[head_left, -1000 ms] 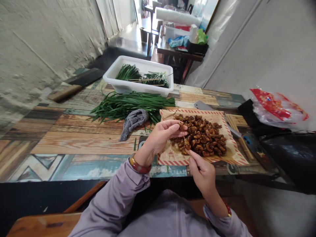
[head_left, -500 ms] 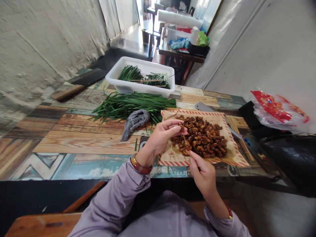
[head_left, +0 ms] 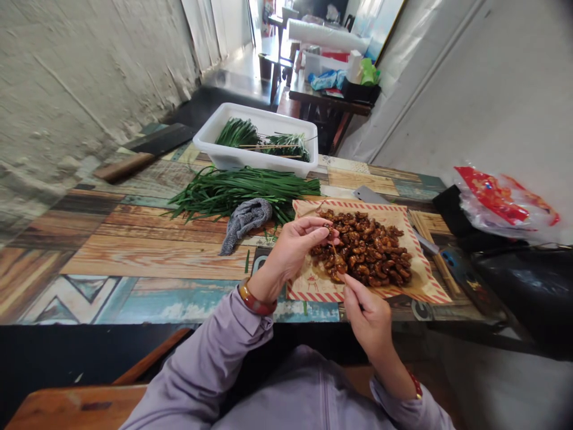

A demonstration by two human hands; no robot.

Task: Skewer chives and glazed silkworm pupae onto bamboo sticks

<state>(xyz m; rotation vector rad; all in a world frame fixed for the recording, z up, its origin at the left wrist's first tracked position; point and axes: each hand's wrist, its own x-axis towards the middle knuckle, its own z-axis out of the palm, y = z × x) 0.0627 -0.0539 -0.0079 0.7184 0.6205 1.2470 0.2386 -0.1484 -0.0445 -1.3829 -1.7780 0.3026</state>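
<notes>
Over the left part of a heap of glossy dark-brown marinated meat pieces (head_left: 378,251), both my hands are closed. My left hand (head_left: 298,245) pinches one small brown meat piece (head_left: 330,229) between thumb and fingertips. A thin wooden skewer (head_left: 334,251) runs from that piece down toward my right hand (head_left: 367,310), whose fingers are closed on its lower end. Another brown piece (head_left: 339,266) appears to sit on the skewer just above the right fingertips, though the heap behind makes this hard to tell. The heap lies on a red-striped paper sheet (head_left: 313,291).
Green chives (head_left: 242,188) and a crumpled grey cloth (head_left: 246,224) lie left of the paper. Behind them stands a white plastic tub (head_left: 250,160) with chive bundles. A cleaver (head_left: 147,152) rests at far left; bare skewers (head_left: 421,224) and a red-printed plastic bag (head_left: 505,200) are at right.
Hardly anything differs. Both hands keep the same place and hold; the whole view has shifted very slightly.
</notes>
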